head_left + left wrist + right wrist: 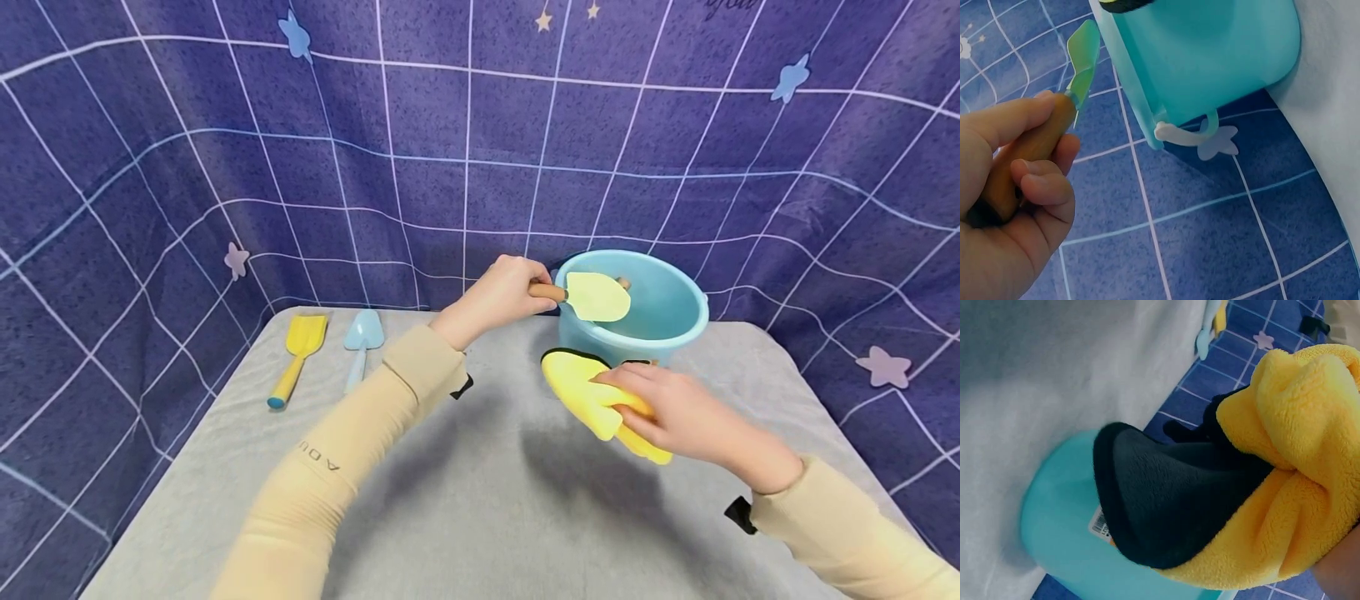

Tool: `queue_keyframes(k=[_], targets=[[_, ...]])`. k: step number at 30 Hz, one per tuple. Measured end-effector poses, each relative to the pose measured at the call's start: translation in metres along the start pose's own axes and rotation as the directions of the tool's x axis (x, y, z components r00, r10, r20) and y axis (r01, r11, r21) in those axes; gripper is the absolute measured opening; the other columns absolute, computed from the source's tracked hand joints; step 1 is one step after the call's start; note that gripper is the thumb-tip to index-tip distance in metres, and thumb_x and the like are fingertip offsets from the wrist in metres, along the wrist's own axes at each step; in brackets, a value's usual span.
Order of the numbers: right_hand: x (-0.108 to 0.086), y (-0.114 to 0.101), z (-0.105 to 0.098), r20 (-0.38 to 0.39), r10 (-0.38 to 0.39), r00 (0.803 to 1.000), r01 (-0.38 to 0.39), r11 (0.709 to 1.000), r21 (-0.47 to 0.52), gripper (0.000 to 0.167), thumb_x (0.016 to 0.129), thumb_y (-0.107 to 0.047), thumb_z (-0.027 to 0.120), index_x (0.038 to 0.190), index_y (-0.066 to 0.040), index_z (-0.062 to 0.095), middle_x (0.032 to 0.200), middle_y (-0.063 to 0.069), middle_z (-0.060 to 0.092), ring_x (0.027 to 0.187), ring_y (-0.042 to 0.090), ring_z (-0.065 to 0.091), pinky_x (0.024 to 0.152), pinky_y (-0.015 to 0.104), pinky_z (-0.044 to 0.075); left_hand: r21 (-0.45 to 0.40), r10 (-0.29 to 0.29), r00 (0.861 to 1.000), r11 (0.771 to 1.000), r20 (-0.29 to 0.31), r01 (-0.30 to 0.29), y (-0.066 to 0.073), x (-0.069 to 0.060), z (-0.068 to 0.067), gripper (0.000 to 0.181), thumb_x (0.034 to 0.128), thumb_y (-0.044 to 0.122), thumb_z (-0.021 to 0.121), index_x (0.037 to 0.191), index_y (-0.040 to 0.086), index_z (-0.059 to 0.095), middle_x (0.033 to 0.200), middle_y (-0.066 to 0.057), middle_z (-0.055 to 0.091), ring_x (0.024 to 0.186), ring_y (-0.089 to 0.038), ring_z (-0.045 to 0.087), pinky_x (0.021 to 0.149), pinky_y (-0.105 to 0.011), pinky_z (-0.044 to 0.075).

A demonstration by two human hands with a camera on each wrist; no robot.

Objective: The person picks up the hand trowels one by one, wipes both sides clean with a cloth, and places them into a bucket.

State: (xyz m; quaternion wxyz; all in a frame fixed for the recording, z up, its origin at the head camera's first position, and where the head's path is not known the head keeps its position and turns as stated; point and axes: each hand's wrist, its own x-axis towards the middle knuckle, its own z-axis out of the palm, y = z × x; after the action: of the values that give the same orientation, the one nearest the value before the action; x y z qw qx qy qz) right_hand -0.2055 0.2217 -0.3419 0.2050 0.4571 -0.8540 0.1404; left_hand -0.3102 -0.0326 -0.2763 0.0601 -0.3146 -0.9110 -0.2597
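Observation:
My left hand (pixel 513 287) grips the wooden handle of a small garden trowel (pixel 597 297). Its pale green blade is over the near left rim of a light blue bucket (pixel 678 321). In the left wrist view, fingers and thumb wrap the trowel's handle (pixel 1035 140). A yellow cloth (pixel 577 387) is bunched in my right hand (pixel 686 412), held in front of the bucket above the table. The right wrist view shows the cloth's dark grey side (pixel 1166 494) and hides most of that hand. A brown rounded end (pixel 624 283) shows behind the blade; what it belongs to is hidden.
On the left of the grey-covered table (pixel 465 500) lie a yellow toy shovel (pixel 306 337) with a blue handle end and a light blue toy shovel (pixel 364 333), partly hidden by my left sleeve. A purple gridded curtain (pixel 450 125) hangs behind and at both sides.

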Motion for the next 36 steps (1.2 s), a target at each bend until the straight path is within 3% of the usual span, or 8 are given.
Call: queue_keyframes(k=[6,10,20,26,36], targets=[[-0.001,0.0,0.004,-0.014,-0.078,0.997,0.077,0.993,-0.084,0.045,0.073,-0.009,0.065,0.118,-0.016,0.061,0.102,-0.005,0.062,0.083,0.014,0.059,0.07,0.036,0.05,0.01,-0.004,1.0,1.0,0.022,0.004,0.002,0.009,0.007,0.017,0.0851,0.024,0.071,0.093,0.01,0.071,0.088,0.0,0.068,0.068,-0.012,0.058,0.063,-0.022,0.046],[-0.001,-0.001,0.007,-0.002,-0.101,0.995,0.1,0.989,-0.108,0.044,0.074,-0.011,0.063,0.117,-0.015,0.061,0.104,-0.004,0.063,0.09,0.015,0.061,0.075,0.037,0.05,0.034,-0.03,0.999,0.999,0.041,0.029,0.001,0.015,0.009,0.02,0.0841,0.026,0.072,0.094,0.009,0.07,0.088,-0.001,0.067,0.07,-0.013,0.058,0.064,-0.023,0.046],[-0.002,-0.001,0.013,0.002,-0.106,0.994,0.106,0.989,-0.1,0.039,0.079,-0.014,0.059,0.118,-0.015,0.062,0.107,-0.004,0.063,0.097,0.014,0.06,0.08,0.036,0.05,0.003,-0.079,0.996,0.997,0.052,0.079,0.001,0.026,0.016,0.024,0.0835,0.028,0.072,0.086,0.007,0.06,0.083,-0.003,0.061,0.07,-0.014,0.055,0.063,-0.023,0.043],[-0.003,0.001,0.014,-0.004,-0.098,0.995,0.098,0.991,-0.096,0.038,0.081,-0.015,0.056,0.119,-0.016,0.061,0.107,-0.005,0.063,0.094,0.014,0.06,0.076,0.036,0.051,-0.034,-0.079,0.997,0.996,0.023,0.079,0.003,0.032,0.019,0.022,0.0832,0.025,0.073,0.084,0.009,0.059,0.082,-0.002,0.06,0.068,-0.014,0.055,0.061,-0.023,0.043],[-0.005,0.002,0.015,0.002,-0.095,0.996,0.094,0.991,-0.098,0.041,0.077,-0.014,0.06,0.118,-0.015,0.061,0.105,-0.005,0.063,0.093,0.014,0.059,0.076,0.035,0.05,-0.028,-0.096,0.995,0.995,-0.004,0.096,0.003,0.044,0.032,0.026,0.0805,0.027,0.075,0.087,0.008,0.06,0.084,-0.002,0.062,0.074,-0.015,0.058,0.064,-0.022,0.045]])
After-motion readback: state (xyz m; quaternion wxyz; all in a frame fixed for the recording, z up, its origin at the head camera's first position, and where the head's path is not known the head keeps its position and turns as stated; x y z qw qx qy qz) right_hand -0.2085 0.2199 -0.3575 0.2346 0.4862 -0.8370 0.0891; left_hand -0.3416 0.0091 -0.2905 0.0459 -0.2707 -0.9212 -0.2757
